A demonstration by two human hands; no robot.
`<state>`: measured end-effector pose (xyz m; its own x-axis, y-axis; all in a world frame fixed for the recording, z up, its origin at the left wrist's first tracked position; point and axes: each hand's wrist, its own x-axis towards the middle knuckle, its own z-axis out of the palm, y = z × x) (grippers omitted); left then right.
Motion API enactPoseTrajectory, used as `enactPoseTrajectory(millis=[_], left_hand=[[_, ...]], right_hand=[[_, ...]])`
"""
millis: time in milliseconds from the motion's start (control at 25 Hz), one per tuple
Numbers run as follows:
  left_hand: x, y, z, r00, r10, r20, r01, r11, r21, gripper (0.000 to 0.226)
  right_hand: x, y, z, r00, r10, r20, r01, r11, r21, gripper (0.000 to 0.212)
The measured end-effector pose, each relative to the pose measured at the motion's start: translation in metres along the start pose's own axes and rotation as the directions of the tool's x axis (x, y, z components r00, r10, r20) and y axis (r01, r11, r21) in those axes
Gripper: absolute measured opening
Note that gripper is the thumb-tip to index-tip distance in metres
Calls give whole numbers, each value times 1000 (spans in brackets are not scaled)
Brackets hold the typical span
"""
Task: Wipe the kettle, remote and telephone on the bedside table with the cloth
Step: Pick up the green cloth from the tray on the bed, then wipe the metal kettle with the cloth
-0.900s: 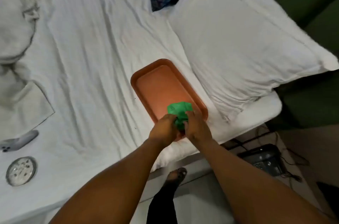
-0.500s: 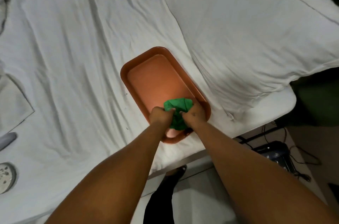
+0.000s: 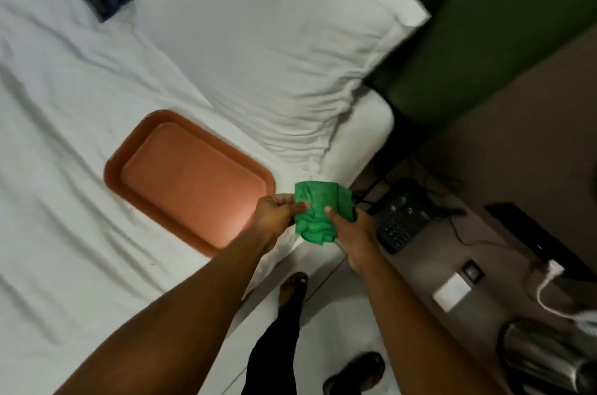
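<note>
Beside white bedding, both hands' fingers (image 3: 298,208) bunch a crumpled green cloth (image 3: 318,212).

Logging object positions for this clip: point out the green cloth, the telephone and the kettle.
green cloth (image 3: 318,212), head view, middle of the bunched fabric.
telephone (image 3: 399,220), head view, dark body above the keypad.
kettle (image 3: 546,352), head view, shiny metal side.

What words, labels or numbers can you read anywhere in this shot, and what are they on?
None can be read.
Telephone: its keypad shows only pale dots, too blurred to read.
Kettle: no legible label or brand.
Cloth, tray, white card and dark switch on the bedside table: no print visible.
</note>
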<state>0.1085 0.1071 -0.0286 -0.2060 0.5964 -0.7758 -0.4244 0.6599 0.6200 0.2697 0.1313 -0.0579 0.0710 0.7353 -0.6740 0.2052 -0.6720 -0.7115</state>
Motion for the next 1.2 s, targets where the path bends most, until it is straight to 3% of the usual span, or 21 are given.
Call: enactPoseTrajectory(millis=[80, 160, 280, 400, 440, 520, 600, 680, 720, 880, 1000, 1080, 1200], left_hand=[[-4, -11, 61, 990, -20, 139, 9, 997, 79, 16], [-9, -29, 123, 976, -49, 212, 10, 983, 184, 21], [-23, -74, 212, 941, -161, 297, 52, 938, 343, 35], [-35, -135, 281, 816, -386, 430, 174, 874, 455, 35], [-40, -160, 304, 772, -443, 456, 209, 855, 475, 37], [-46, -207, 338, 741, -473, 476, 228, 845, 485, 42], [-47, -253, 365, 806, -402, 434, 152, 850, 504, 39], [-43, -298, 387, 872, -294, 391, 52, 850, 525, 33], [-38, -318, 395, 892, -252, 375, 11, 842, 540, 33], [-14, -372, 422, 921, -96, 378, -154, 801, 579, 39], [5, -392, 439, 893, -51, 447, -227, 808, 544, 41], [13, -404, 450, 878, -108, 467, -174, 835, 522, 46], [15, -422, 469, 820, -245, 517, 18, 915, 404, 42]], right_hand=[[-3, 19, -64, 994, 18, -107, -8, 995, 96, 36], [-11, 39, -125, 980, 58, -188, -4, 961, 277, 33], [-30, 72, -209, 935, 99, -339, 50, 913, 405, 24], [-52, 104, -279, 914, 129, -386, 76, 878, 472, 19], [-59, 118, -305, 898, 125, -421, 79, 896, 436, 19], [-66, 150, -356, 851, 65, -522, 38, 982, 183, 23], [-66, 185, -410, 749, -41, -661, -68, 988, -139, 29], [-57, 220, -462, 632, -151, -760, -143, 941, -306, 35], [-48, 235, -483, 608, -186, -772, -163, 922, -351, 38], [-1, 270, -529, 672, -215, -708, -202, 868, -454, 49], [17, 286, -531, 663, -357, -658, -146, 801, -581, 49], [21, 295, -528, 636, -423, -645, -119, 772, -624, 51], [24, 303, -529, 606, -460, -649, -112, 758, -642, 53]])
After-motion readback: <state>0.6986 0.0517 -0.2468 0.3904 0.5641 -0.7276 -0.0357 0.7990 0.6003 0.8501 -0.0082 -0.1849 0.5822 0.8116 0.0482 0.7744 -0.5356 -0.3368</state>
